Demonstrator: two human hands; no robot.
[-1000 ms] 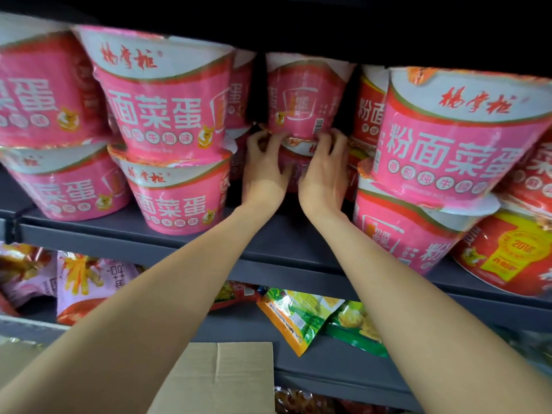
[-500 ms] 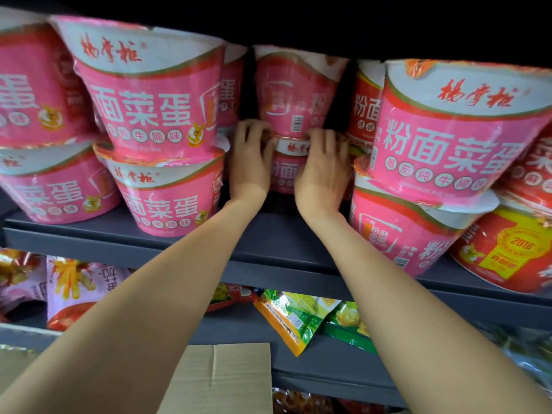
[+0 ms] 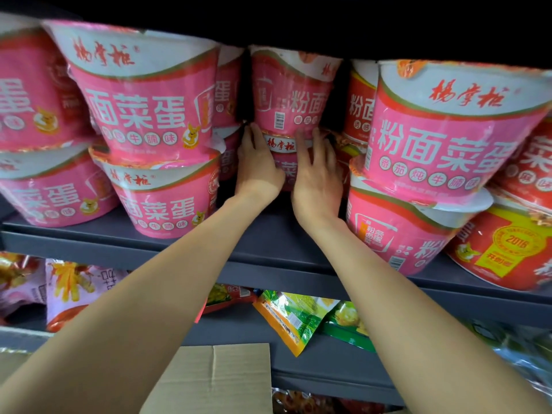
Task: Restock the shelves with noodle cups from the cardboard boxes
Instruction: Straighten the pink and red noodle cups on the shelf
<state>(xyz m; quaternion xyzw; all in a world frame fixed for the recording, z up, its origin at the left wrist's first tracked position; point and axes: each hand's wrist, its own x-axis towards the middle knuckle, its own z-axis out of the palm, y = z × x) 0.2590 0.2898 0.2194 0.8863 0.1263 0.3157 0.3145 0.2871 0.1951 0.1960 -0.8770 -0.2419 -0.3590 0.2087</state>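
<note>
Fingers [image 3: 254,135] of left hand [image 3: 257,165] and right hand [image 3: 318,174] nearly straight, pressed flat on both sides of the lower cup [image 3: 283,165], between them; seating a two-cup stack at the back of the shelf [image 3: 268,234], probably; next: let go gently, keep upper cup [image 3: 289,94] balanced, fetch more from the box [image 3: 215,380].

lower pink noodle cup [image 3: 283,162]: my two hands cover most of it
far-left cups: cut by the frame's left edge
cardboard box [image 3: 221,380]: I see one flap only
</note>
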